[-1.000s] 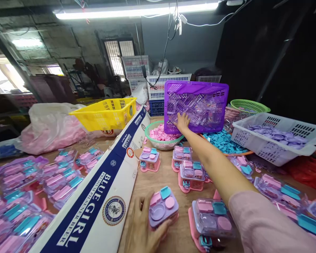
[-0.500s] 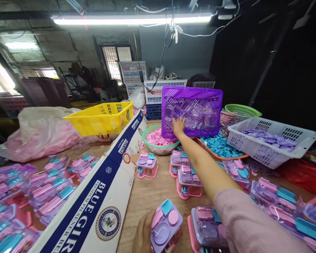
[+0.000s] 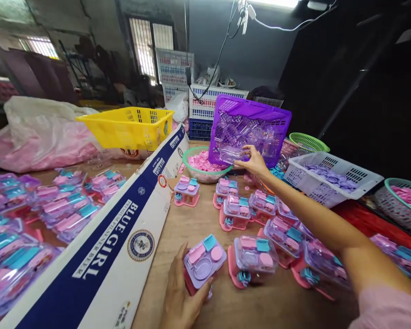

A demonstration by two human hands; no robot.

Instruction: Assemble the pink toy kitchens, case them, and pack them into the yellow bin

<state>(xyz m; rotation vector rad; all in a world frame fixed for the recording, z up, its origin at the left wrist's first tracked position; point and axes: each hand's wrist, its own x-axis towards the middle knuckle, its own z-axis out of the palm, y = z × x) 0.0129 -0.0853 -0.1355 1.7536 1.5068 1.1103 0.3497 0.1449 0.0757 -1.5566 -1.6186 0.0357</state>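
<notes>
My left hand (image 3: 182, 289) is closed around a small toy kitchen (image 3: 205, 265), whose lilac top carries pink and teal pieces and a round lilac pan; this top has no cover on it. Out in front, my right hand (image 3: 255, 161) pinches a clear plastic cover (image 3: 230, 154) at the lower front of the purple basket (image 3: 216, 114). More clear covers (image 3: 250, 130) lie heaped in that basket, which is tilted toward me. Just right of the held toy stands a covered toy kitchen (image 3: 255, 256) with a pink base.
A Blue Girl beer carton flap (image 3: 123, 237) slants along the left, with covered toys (image 3: 68, 201) beyond it. A bowl of pink pieces (image 3: 205, 162), a yellow basket (image 3: 123, 132) and a white basket of lilac pieces (image 3: 329, 183) stand farther back. Several toys sit under my right arm.
My right hand has come out from the purple basket's covers with one clear cover in its fingers. The view has tipped downward. My left hand still holds the toy kitchen.
</notes>
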